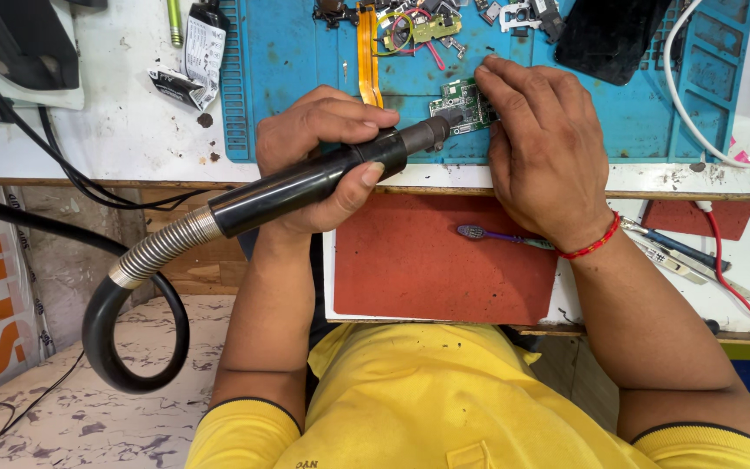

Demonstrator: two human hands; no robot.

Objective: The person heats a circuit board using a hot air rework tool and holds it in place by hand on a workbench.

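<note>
My left hand [319,143] grips a black hot-air wand [305,182]. Its metal nozzle [434,132] points at a small green circuit board [462,102] on the blue work mat [288,61]. A ribbed metal hose [162,247] trails from the wand's rear into a black cable loop. My right hand [540,139] lies flat on the mat's right side, fingertips pressing the board's right edge. A red thread band [592,246] circles that wrist.
An orange flex ribbon [366,52] and several loose small parts lie at the mat's far edge, beside a black phone [609,35]. A red pad [444,260] with a purple toothbrush [496,234] sits on the lower shelf. White and red cables run at right.
</note>
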